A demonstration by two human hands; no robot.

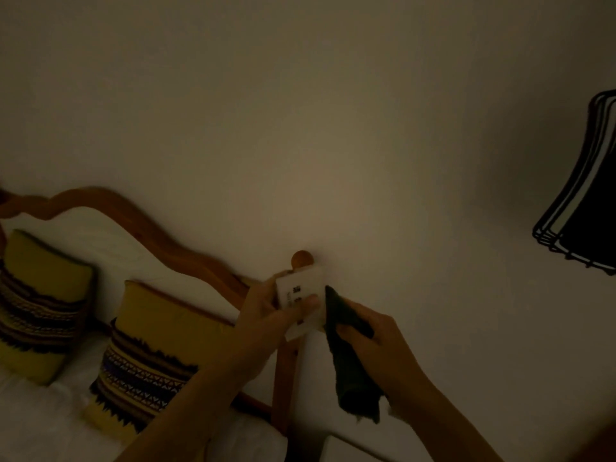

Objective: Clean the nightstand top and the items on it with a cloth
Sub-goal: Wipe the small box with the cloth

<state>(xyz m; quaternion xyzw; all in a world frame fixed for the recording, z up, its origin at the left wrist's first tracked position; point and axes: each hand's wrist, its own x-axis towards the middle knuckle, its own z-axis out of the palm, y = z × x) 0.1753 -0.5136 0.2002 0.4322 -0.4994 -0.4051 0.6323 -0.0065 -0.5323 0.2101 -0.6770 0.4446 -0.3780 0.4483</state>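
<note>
Dim bedroom wall (333,128) behind a wooden headboard (140,215); left hand (266,311) grips a small white box (300,295); right hand (376,345) clutches a dark cloth (350,361) touching it.

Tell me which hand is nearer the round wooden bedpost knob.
Left. The left hand holds a white card just below the knob, beside the post. The right hand, gripping the dark cloth, sits lower and farther right.

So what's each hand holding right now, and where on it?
The left hand holds a small white card-like item by its left edge, thumb across its face. The right hand grips a dark cloth around its upper part.
</note>
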